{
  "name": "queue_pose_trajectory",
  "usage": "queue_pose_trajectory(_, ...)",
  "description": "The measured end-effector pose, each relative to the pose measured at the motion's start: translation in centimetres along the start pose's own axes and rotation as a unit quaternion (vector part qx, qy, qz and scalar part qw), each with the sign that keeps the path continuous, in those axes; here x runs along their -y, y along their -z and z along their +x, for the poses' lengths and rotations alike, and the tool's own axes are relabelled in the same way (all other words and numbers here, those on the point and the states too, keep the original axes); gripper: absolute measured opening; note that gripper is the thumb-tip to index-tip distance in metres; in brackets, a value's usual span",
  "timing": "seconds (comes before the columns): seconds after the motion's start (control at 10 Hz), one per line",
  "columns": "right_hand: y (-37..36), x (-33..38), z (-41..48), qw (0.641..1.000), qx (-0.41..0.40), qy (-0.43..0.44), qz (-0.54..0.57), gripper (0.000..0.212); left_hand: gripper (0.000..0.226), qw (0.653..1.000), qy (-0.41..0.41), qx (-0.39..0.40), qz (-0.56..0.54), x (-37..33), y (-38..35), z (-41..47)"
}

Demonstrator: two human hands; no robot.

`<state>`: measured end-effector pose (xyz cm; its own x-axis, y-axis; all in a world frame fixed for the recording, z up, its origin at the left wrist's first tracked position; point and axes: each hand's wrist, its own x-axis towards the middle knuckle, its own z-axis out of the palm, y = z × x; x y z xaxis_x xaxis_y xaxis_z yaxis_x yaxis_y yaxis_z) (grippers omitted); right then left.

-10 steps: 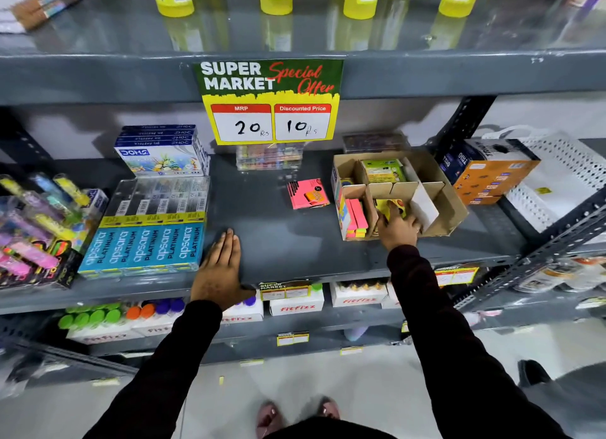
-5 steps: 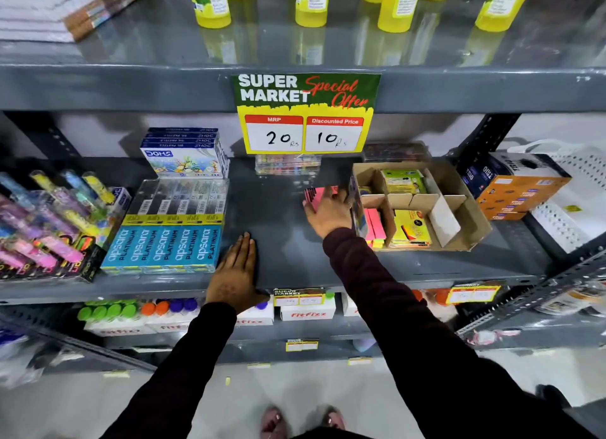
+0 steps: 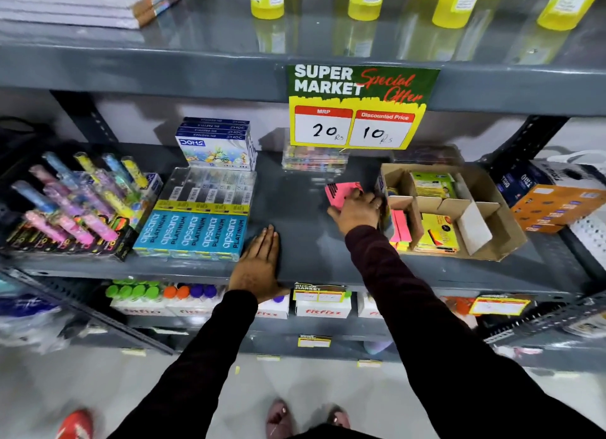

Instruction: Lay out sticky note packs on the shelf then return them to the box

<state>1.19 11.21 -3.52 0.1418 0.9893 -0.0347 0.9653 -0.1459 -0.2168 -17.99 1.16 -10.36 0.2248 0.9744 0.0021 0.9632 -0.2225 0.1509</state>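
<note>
- The left hand (image 3: 259,268) is laid flat, palm down, on the front edge of the grey shelf (image 3: 295,228) at the lower centre of the frame; the fingers are extended and together, and nothing is held.
- The right hand (image 3: 355,212) is seen right of centre, placed over the lower right part of a pink sticky note pack (image 3: 339,192); the fingers are curled onto it, but whether the pack is gripped or merely touched cannot be told.
- The pink pack lies on the shelf just left of the cardboard box (image 3: 492,241), tilted, with a dark printed strip at its upper left corner.
- The box stands open at the centre right of the frame and is split by cardboard dividers into compartments.
- Pink sticky note packs (image 3: 401,225) are stood on edge in the front left compartment.
- A yellow pack (image 3: 437,233) lies in the front middle compartment, and a green-yellow pack (image 3: 433,184) is seen in the rear compartment.
- Blue pencil boxes (image 3: 193,233) lie just left of the left hand.
- A yellow price sign (image 3: 357,110) hangs from the shelf above, at the upper centre.
</note>
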Motion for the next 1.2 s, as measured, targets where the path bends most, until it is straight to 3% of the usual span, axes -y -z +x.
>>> queue_pose_trajectory(0.1, 3.2, -3.0, -2.0, 0.995, -0.098, 0.031, 0.011, 0.072, 0.123, 1.0, -0.001, 0.001, -0.005, 0.0, -0.1, 0.1)
queue_pose_trajectory(0.2, 5.1, -6.4, -3.2, 0.988, -0.151, -0.007, 0.033, 0.079, 0.123, 1.0, -0.005, 0.009, 0.009, 0.1, -0.3, 0.2)
queue_pose_trajectory(0.3, 6.0, -11.8, -4.3, 0.979, -0.152, -0.115, 0.067, 0.073, 0.119, 1.0, -0.011, 0.01, 0.023, 0.2, -0.5, 0.2)
queue_pose_trajectory(0.5, 3.4, -15.3, -3.7, 0.971, -0.089, -0.165, 0.146, 0.068, 0.121, 0.999, -0.016, 0.011, 0.032, 0.5, -0.9, 0.2)
queue_pose_trajectory(0.8, 1.4, -15.4, -3.3, 0.967, -0.094, -0.154, 0.177, 0.068, 0.122, 0.999, -0.012, 0.008, 0.029, 0.5, -0.9, 0.2)
queue_pose_trajectory(1.0, 0.4, -15.1, -4.4, 0.973, -0.122, -0.135, 0.141, 0.085, 0.116, 0.999, -0.001, 0.031, 0.019, 0.3, -0.6, 0.0)
queue_pose_trajectory(1.1, 1.9, -12.1, -5.8, 0.967, -0.181, -0.139, 0.111, 0.076, 0.115, 0.996, 0.024, 0.077, 0.028, -0.2, 0.9, 0.7)
queue_pose_trajectory(1.2, 2.5, -9.8, -7.2, 0.971, -0.196, -0.083, 0.113, 0.058, 0.111, 0.991, 0.034, 0.132, -0.02, -0.7, 2.4, 1.0)
